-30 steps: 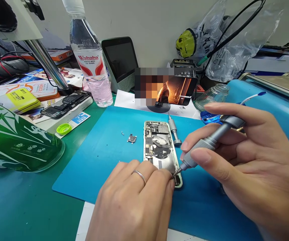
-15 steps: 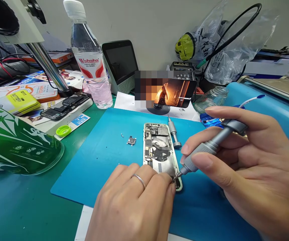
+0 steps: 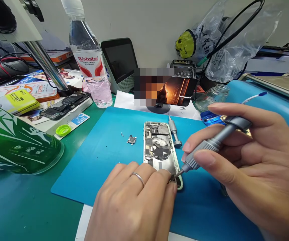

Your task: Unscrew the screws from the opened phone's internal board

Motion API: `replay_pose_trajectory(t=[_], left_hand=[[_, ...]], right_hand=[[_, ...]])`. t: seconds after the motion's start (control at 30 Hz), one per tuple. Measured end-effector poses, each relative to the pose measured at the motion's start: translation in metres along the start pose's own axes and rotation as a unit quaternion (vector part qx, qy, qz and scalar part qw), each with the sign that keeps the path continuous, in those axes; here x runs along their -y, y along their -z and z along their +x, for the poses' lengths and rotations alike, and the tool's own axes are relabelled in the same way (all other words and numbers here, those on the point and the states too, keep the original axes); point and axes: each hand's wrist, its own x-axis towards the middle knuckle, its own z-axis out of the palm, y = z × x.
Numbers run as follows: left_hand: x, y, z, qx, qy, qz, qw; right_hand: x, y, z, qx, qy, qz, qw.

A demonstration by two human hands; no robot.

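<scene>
An opened smartphone lies on the blue mat, its inner parts exposed. My left hand, a ring on one finger, covers the phone's lower left part, fingers curled and gripping its lower end; the fingertips are partly hidden. Between thumb and fingers of my right hand is a grey precision screwdriver, held slanted, its tip at the phone's lower right end by my left fingertips. Left of the phone lie a small metal part and a tiny screw-like piece. A second screwdriver lies along the phone's right edge.
A green cup or can stands at left, near a water bottle and a lime cap. Another opened phone rests on a white box. Behind the mat are a propped phone playing video and a glass jar.
The screwdriver tip has shifted slightly left on the phone's lower end. My left fingertips have moved a little, and my right hand a little to the right.
</scene>
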Motion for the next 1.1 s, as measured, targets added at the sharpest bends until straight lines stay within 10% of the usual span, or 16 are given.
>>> replay_pose_trajectory(t=[1.1], left_hand=[[0.0003, -0.0017, -0.0008, -0.010, 0.000, -0.003, 1.000]], right_hand=[[0.0031, 0.0002, -0.0035, -0.018, -0.024, -0.041, 0.999]])
